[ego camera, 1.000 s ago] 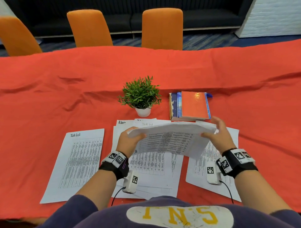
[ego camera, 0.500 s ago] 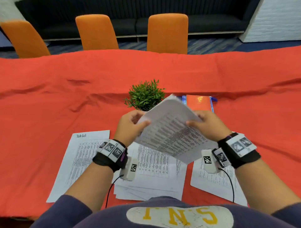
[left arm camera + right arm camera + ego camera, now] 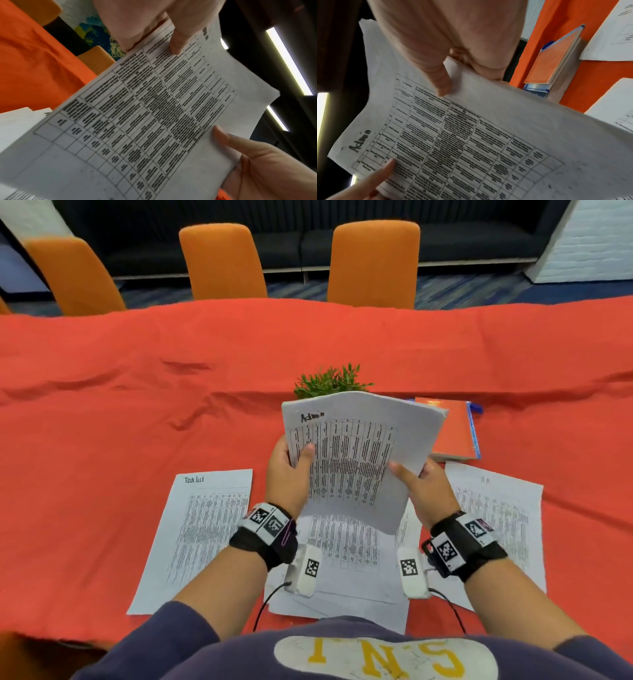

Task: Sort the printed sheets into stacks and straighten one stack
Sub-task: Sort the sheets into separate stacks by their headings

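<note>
Holding Admin stack [image 3: 356, 460] upright, both hands' fingers [image 3: 305, 455] pinching edges | head only: plant [image 3: 330, 381]

A small green plant [image 3: 330, 381] sits mid-table in front of me. Books [image 3: 457, 430] lie just right of it, and three orange chairs [image 3: 374, 263] line the table's far edge.

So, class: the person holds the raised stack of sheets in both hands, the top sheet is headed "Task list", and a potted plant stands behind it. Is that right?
Not quite. The top sheet of the raised stack is headed "Admin", as the head and right wrist views show; "Task list" heads the sheet lying flat on the left. Both the left hand and the right hand do hold it, and the potted plant stands behind.
</note>
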The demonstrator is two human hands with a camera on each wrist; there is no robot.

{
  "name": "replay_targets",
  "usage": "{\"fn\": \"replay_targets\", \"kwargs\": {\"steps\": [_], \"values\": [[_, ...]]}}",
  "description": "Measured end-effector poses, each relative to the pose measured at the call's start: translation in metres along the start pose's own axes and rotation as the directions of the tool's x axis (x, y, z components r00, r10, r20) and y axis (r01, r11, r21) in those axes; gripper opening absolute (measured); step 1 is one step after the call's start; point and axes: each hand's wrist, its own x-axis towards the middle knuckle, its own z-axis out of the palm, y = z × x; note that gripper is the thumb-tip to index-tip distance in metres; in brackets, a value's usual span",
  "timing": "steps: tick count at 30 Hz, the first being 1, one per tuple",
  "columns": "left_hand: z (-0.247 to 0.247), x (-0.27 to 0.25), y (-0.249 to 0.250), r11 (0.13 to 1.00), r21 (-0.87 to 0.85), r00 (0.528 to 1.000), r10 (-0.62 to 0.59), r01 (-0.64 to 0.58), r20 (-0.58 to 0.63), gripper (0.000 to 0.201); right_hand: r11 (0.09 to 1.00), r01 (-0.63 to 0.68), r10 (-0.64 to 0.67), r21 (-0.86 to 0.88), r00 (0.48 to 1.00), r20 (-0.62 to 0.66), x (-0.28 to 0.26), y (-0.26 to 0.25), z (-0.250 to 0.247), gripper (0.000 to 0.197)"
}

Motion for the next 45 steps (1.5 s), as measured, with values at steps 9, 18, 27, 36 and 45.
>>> {"fn": "replay_targets", "kwargs": {"steps": [9,18,27,36,45], "values": [[-0.014,-0.018,-0.037,0.993,0.008,0.992,-0.122,0.122,0.023,0.025,0.985,-0.113,0.118,-0.133,0.993,0.030,-0.018,0.035,0.026,0.026],[-0.017,-0.032,-0.075,0.943,0.209,0.939,-0.296,0.259,0.174,0.010,0.942,-0.158,0.172,-0.296,0.985,0.022,-0.018,0.055,0.018,0.024],[-0.070,0.000,-0.072,0.941,0.235,0.967,-0.254,0.243,0.015,0.009,0.954,-0.070,0.101,-0.290,0.990,0.094,0.010,0.045,0.076,0.037],[-0.227,0.058,-0.114,0.797,0.361,0.874,-0.435,0.485,-0.214,0.022,0.893,-0.259,0.364,-0.369,0.897,0.250,0.022,0.076,0.227,0.020],[-0.287,0.035,-0.180,0.695,0.407,0.805,-0.526,0.593,-0.275,0.017,0.707,-0.222,0.498,-0.671,0.830,0.249,0.008,0.135,0.283,0.032]]}}
